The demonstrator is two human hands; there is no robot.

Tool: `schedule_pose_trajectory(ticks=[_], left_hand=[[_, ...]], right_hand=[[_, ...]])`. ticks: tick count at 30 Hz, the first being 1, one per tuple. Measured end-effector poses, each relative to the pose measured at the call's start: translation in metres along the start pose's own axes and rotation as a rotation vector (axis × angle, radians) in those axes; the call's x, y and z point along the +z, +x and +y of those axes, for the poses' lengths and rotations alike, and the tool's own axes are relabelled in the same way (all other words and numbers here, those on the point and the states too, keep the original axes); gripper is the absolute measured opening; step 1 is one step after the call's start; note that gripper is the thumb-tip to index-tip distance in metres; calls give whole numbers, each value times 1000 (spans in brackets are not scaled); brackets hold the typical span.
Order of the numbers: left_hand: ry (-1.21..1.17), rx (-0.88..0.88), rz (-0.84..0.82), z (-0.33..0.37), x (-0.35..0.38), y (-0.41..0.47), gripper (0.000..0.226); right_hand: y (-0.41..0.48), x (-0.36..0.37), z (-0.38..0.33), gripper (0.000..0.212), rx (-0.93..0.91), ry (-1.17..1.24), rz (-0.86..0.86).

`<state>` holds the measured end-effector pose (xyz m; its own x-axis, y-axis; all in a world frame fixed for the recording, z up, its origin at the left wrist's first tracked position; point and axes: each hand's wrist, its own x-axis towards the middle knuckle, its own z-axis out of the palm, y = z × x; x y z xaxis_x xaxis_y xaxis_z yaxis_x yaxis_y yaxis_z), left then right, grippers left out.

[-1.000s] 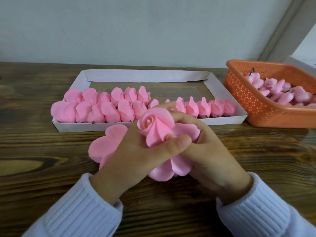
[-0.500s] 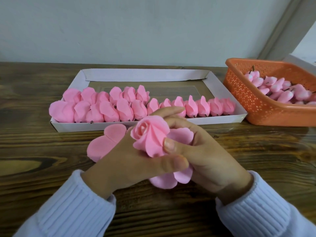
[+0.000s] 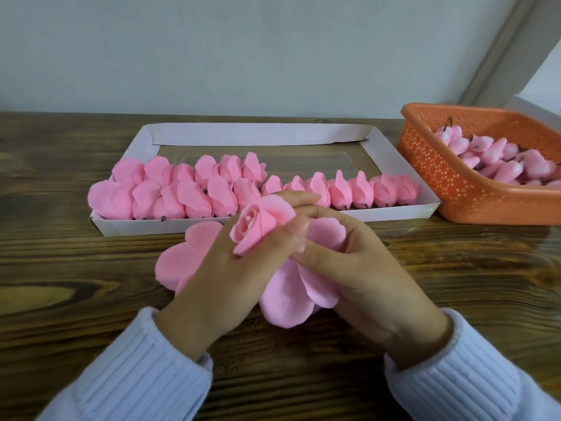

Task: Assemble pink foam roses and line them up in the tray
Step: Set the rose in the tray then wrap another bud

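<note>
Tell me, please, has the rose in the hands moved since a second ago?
Yes, slightly: the rose has drifted left along the white tray's front wall.

Single head-worn wide-angle view, looking forward and down from above the near edge of the wooden surface. The left hand and right hand sit close below the lens at lower centre; the white tray and orange basket lie farther off, with the wall filling the top.
</note>
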<state>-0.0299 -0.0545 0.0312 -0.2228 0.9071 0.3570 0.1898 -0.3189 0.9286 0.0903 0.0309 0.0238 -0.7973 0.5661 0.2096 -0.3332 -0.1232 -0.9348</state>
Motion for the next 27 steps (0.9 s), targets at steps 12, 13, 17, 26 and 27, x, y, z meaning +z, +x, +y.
schedule_pose_trajectory(ticks=[12,13,17,26,27], left_hand=[[-36,48,130,1,1,7,19],[-13,62,118,1,2,6,18],[68,56,99,-1,-1,5,21],[-90,-31,127,-4,-1,6,32],[-105,-56,144,-5,-1,6,34]], right_hand=[[-4,6,2,7,-280,-643,363],[-4,6,2,7,-316,-679,373],[-5,7,0,11,-389,-764,405],[-4,7,1,14,-414,-723,434],[-4,7,1,16,-420,-727,427]])
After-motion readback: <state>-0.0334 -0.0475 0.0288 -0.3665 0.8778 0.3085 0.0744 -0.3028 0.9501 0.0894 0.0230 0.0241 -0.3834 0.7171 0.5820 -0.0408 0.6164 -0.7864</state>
